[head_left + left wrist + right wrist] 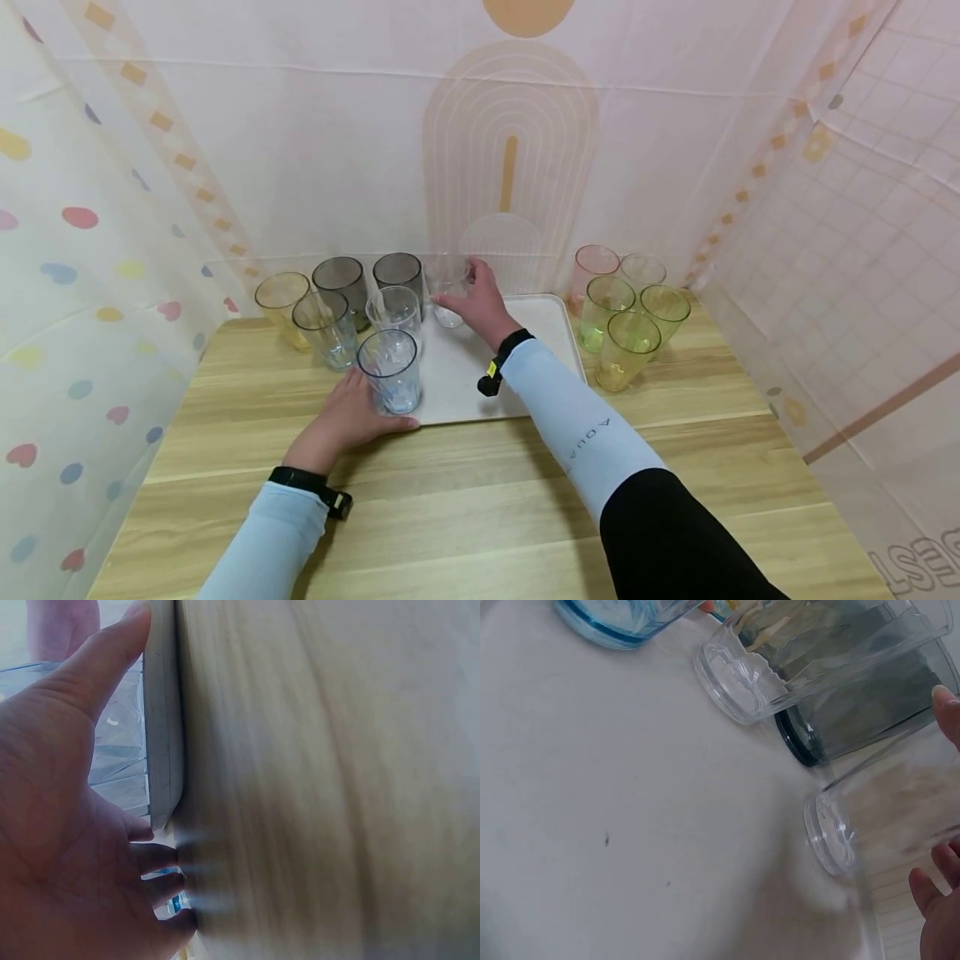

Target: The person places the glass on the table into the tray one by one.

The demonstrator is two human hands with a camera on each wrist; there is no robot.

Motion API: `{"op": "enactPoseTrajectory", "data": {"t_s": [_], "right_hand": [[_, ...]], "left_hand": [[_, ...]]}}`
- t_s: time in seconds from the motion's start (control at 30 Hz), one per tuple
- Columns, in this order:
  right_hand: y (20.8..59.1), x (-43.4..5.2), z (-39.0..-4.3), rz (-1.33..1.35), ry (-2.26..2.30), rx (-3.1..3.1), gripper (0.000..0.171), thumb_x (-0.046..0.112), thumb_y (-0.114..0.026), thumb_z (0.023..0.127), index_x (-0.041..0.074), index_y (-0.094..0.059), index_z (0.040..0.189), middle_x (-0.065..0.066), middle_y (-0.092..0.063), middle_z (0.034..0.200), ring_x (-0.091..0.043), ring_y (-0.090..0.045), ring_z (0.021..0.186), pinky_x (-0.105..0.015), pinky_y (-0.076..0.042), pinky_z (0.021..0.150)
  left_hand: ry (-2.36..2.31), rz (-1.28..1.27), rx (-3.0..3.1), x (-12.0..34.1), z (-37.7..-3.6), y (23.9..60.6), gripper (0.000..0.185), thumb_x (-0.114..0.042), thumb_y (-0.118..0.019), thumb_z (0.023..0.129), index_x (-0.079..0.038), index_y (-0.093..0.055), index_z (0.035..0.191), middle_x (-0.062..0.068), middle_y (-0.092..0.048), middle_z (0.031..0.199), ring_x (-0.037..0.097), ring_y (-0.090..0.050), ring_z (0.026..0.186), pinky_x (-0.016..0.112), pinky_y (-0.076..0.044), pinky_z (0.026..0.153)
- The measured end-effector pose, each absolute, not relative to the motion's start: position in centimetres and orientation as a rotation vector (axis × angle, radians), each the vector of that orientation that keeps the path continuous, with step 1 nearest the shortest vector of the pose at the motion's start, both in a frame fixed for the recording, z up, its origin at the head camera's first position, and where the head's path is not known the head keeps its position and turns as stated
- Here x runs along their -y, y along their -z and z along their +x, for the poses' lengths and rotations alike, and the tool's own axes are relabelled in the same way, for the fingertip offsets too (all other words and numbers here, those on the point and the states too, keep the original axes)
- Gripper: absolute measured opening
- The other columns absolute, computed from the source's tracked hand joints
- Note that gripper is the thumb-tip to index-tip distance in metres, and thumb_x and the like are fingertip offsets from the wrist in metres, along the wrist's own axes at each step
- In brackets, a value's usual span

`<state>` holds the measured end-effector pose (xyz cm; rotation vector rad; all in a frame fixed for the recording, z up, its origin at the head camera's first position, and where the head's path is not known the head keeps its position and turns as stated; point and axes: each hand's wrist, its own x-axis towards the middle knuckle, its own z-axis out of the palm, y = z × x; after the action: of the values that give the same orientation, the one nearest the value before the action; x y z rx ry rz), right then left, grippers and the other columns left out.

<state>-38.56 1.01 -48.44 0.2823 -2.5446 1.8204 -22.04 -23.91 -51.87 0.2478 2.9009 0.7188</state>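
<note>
My right hand [486,307] curls its thumb and fingers round a clear glass [448,315] near the back edge of a white tray [468,392]. In the right wrist view the glass base [831,836] sits close to the tray's rim. My left hand [354,414] is at the tray's front left corner, fingers extended. Its thumb [112,656] lies along the front edge. Just inside that corner stands a light blue glass [397,387]. Behind it are another clear glass [392,310] and a dark grey glass [397,267].
At the left stand a yellow glass [283,304], another grey glass [341,283] and a bluish glass [330,333]. Right of the tray, several pink, green, yellow and clear glasses cluster, including a front yellow glass [626,358]. A patterned cloth [322,167] hangs behind the wooden table [450,517].
</note>
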Motion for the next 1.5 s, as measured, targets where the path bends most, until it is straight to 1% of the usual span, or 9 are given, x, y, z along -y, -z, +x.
{"op": "enactPoseTrajectory", "data": {"t_s": [0.33, 0.47, 0.73, 0.93, 1.1, 1.2, 1.3, 1.4, 1.5], "right_hand": [[48.3, -5.1, -34.7, 0.208, -1.786, 2.546, 0.100, 0.041, -0.088, 0.097, 0.010, -0.029, 0.171, -0.013, -0.043, 0.165, -0.029, -0.046, 0.152, -0.048, -0.047, 0.122], [48.5, -7.3, -31.3, 0.217, -1.796, 2.527, 0.093, 0.035, -0.087, 0.099, 0.005, -0.031, 0.168, -0.017, -0.045, 0.161, -0.033, -0.049, 0.150, -0.050, -0.046, 0.123], [48.8, -13.0, -24.0, 0.269, -1.889, 2.512, 0.084, 0.024, -0.085, 0.101, 0.006, -0.034, 0.166, -0.022, -0.047, 0.161, -0.034, -0.050, 0.148, -0.052, -0.044, 0.124], [49.1, -17.5, -20.2, 0.265, -1.880, 2.476, 0.074, 0.014, -0.082, 0.102, 0.003, -0.039, 0.162, -0.024, -0.051, 0.157, -0.036, -0.054, 0.144, -0.057, -0.045, 0.121], [49.1, -20.7, -18.3, 0.220, -1.694, 2.447, 0.059, 0.015, -0.084, 0.101, 0.000, -0.053, 0.149, -0.026, -0.064, 0.138, -0.035, -0.064, 0.127, -0.056, -0.053, 0.112], [48.9, -22.3, -17.7, 0.144, -1.520, 2.428, 0.051, 0.019, -0.087, 0.100, -0.001, -0.060, 0.138, -0.022, -0.070, 0.123, -0.032, -0.068, 0.113, -0.044, -0.058, 0.100], [48.9, -23.7, -17.6, 0.021, -1.407, 2.376, 0.048, 0.020, -0.088, 0.098, -0.002, -0.061, 0.130, -0.020, -0.070, 0.113, -0.029, -0.066, 0.101, -0.030, -0.056, 0.088], [49.1, -24.8, -18.1, -0.088, -1.403, 2.319, 0.055, 0.023, -0.089, 0.098, -0.003, -0.054, 0.131, -0.022, -0.063, 0.116, -0.031, -0.061, 0.105, -0.031, -0.052, 0.091], [49.6, -25.5, -19.1, -0.137, -1.470, 2.294, 0.073, 0.027, -0.091, 0.096, -0.003, -0.044, 0.144, -0.025, -0.054, 0.132, -0.036, -0.055, 0.122, -0.044, -0.049, 0.105]], "left_hand": [[-0.723, 0.244, -2.894, 23.8, -22.0, 51.8, 0.150, -0.077, -0.089, 0.077, 0.016, -0.014, 0.168, 0.041, -0.019, 0.174, 0.059, -0.017, 0.162, 0.069, -0.015, 0.134], [-0.713, 0.249, -2.896, 23.8, -22.0, 51.9, 0.150, -0.077, -0.089, 0.077, 0.017, -0.014, 0.167, 0.042, -0.018, 0.174, 0.060, -0.017, 0.162, 0.069, -0.015, 0.133], [-0.706, 0.259, -2.896, 23.8, -22.3, 52.0, 0.151, -0.076, -0.089, 0.077, 0.017, -0.013, 0.168, 0.042, -0.016, 0.175, 0.059, -0.015, 0.163, 0.069, -0.014, 0.134], [-0.725, 0.283, -2.888, 23.7, -22.3, 51.8, 0.150, -0.074, -0.090, 0.078, 0.017, -0.013, 0.168, 0.041, -0.014, 0.175, 0.058, -0.013, 0.163, 0.069, -0.013, 0.134], [-0.719, 0.288, -2.880, 23.6, -22.2, 51.6, 0.151, -0.076, -0.089, 0.078, 0.018, -0.012, 0.168, 0.041, -0.013, 0.175, 0.058, -0.013, 0.163, 0.069, -0.012, 0.134], [-0.727, 0.296, -2.883, 23.7, -22.3, 51.7, 0.151, -0.076, -0.089, 0.078, 0.018, -0.013, 0.167, 0.042, -0.014, 0.175, 0.059, -0.013, 0.163, 0.070, -0.012, 0.134], [-0.734, 0.299, -2.890, 23.8, -22.5, 52.0, 0.151, -0.076, -0.089, 0.077, 0.018, -0.013, 0.167, 0.042, -0.014, 0.175, 0.060, -0.013, 0.163, 0.070, -0.012, 0.133], [-0.729, 0.298, -2.892, 24.0, -22.6, 52.3, 0.152, -0.077, -0.089, 0.077, 0.018, -0.013, 0.167, 0.042, -0.014, 0.175, 0.061, -0.012, 0.162, 0.071, -0.012, 0.133], [-0.727, 0.295, -2.886, 24.0, -22.7, 52.4, 0.153, -0.078, -0.089, 0.076, 0.018, -0.013, 0.167, 0.043, -0.014, 0.174, 0.061, -0.012, 0.162, 0.071, -0.012, 0.133]]}}
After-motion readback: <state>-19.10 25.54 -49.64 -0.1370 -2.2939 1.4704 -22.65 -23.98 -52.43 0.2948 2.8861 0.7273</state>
